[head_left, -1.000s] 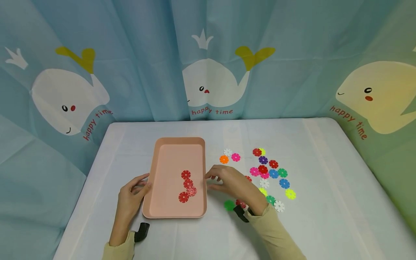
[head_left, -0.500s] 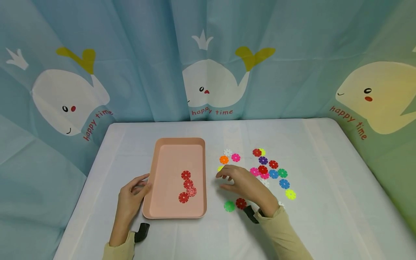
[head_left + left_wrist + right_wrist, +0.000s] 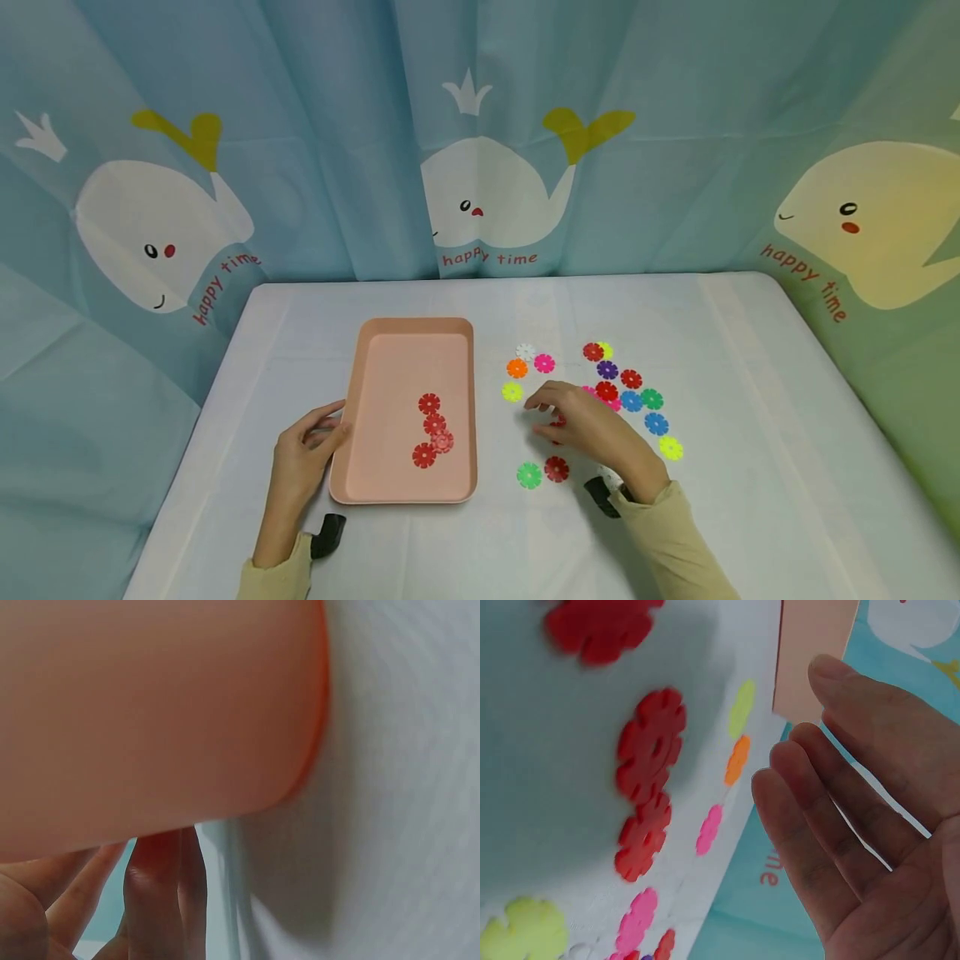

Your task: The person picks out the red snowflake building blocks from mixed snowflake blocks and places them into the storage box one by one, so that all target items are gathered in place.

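My left hand (image 3: 300, 458) holds the left side of a pink rectangular tray (image 3: 408, 362), with the thumb at its rim; the left wrist view shows fingers (image 3: 154, 900) against the tray's outer side. Several red notched plastic discs, snowflake building pieces (image 3: 423, 456), lie in the tray's lower right, one of them lighter. To the tray's right, my right hand (image 3: 588, 425) hovers over the table with relaxed, slightly bent fingers and nothing in them. Beneath it lie two touching red discs (image 3: 651, 742), partly hidden by the hand in the head view.
Loose discs in several colours, such as a yellow disc (image 3: 512, 392), an orange disc (image 3: 517, 368) and a blue disc (image 3: 656, 423), are scattered right of the tray. Nearer the front lie a green disc (image 3: 528, 475) and a red disc (image 3: 557, 469). A whale-print curtain (image 3: 315, 208) hangs behind the table.
My right hand has moved right, from the tray's right edge to above the scattered discs, uncovering the yellow disc. My left hand and the tray stay where they were.
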A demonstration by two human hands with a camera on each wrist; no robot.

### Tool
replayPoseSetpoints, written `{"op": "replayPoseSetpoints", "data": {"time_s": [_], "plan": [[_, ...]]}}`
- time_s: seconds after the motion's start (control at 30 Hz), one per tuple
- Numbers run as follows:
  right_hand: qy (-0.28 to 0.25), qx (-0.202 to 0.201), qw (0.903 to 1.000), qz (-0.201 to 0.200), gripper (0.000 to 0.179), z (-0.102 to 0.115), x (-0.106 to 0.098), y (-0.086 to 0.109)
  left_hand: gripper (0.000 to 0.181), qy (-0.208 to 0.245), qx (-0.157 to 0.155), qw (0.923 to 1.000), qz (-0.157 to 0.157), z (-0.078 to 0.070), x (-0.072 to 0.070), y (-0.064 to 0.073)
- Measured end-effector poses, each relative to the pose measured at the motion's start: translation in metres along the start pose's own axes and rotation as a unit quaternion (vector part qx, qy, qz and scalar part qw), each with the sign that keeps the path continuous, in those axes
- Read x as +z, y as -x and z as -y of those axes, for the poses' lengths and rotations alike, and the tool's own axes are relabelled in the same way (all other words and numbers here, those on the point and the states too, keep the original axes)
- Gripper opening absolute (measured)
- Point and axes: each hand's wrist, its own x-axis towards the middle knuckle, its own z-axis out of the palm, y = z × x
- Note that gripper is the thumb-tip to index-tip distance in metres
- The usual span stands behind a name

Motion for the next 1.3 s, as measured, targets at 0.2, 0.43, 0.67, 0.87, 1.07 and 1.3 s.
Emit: {"op": "replayPoseSetpoints", "data": {"time_s": [0.2,0.43,0.67,0.87,1.07,1.3], "plan": [[0.001,0.023,0.9997,0.003,0.033,-0.007,-0.003,0.004,0.04,-0.002,0.001,1.0,0.002,0.003,0.0,-0.001],[-0.003,0.06,0.9981,0.009,0.036,-0.014,-0.003,0.008,0.04,0.006,0.002,1.0,0.0,0.002,0.001,-0.001],[-0.01,0.068,0.9976,0.008,0.04,-0.023,-0.001,0.011,0.04,0.009,0.001,1.0,-0.001,0.001,0.0,-0.001],[-0.02,0.08,0.9965,0.018,0.042,-0.026,0.001,0.013,0.041,0.006,-0.007,1.0,-0.001,0.002,0.0,-0.002],[-0.013,0.057,0.9979,0.026,0.036,-0.029,0.003,0.013,0.039,0.013,0.0,0.9999,-0.007,0.0,0.001,0.0],[-0.021,0.06,0.9974,0.034,0.03,-0.03,0.004,0.012,0.038,0.011,0.006,0.9999,-0.01,0.001,0.001,0.0]]}}
